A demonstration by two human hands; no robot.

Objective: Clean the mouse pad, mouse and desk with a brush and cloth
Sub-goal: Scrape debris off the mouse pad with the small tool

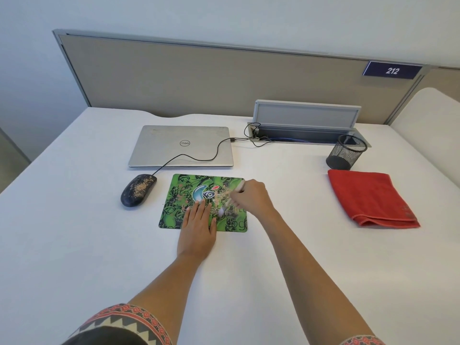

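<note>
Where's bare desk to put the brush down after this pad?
Widest free patch: desk between mouse pad and red cloth, just right of the right hand holding the brush. Also bare left of the mouse. Crowded behind the pad: laptop, cable and mouse sit close; the pen cup stands right behind the cloth.

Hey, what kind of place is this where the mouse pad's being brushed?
Probably an office workstation: a desk backed by a partition with a plate reading 212, a closed laptop, and a cable box sunk in the desk.
</note>
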